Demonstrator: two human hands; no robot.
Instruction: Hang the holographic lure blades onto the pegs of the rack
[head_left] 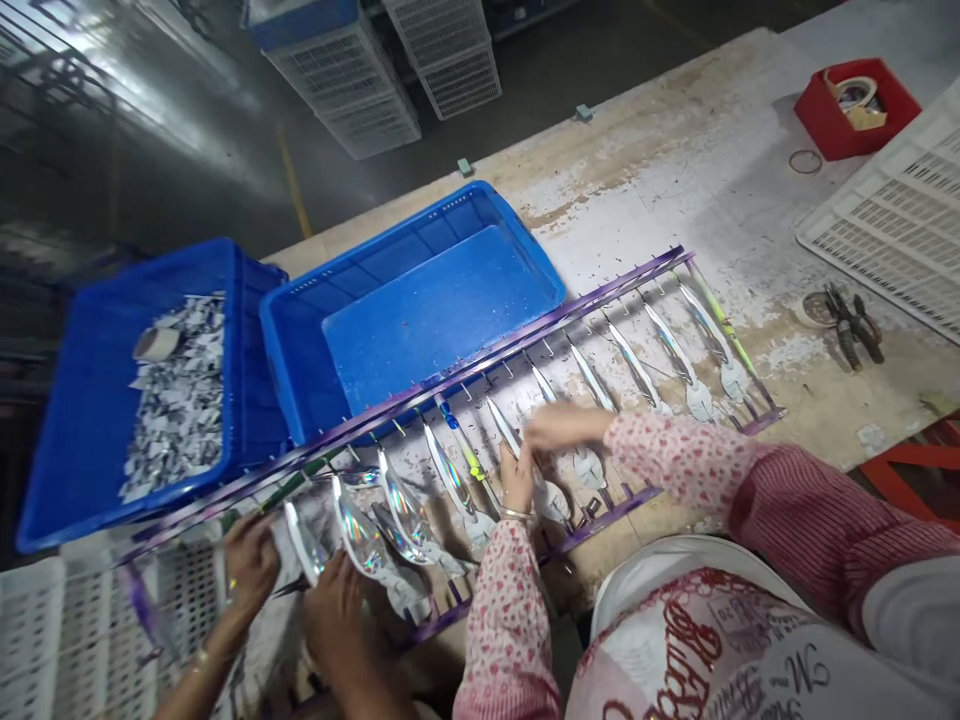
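Observation:
A long purple rack [525,335] lies slanted across the worn table and holds a row of shiny holographic fishing lures [637,370]. My left hand [517,482], in a pink floral sleeve, is closed round one lure [504,430] near the middle of the rack. My right hand [564,425] reaches in from the right just above it, at the top of the same lure, and its fingers are smeared by motion. At the lower left a co-worker's bare hands [251,560] hold lures [360,535] at the rack's near end.
Behind the rack stand an empty blue crate [300,310] and another blue crate [82,420] holding foil scraps and a tape roll. A white slatted crate [892,225], a red box [825,125] with tape and pliers [851,325] lie at the right.

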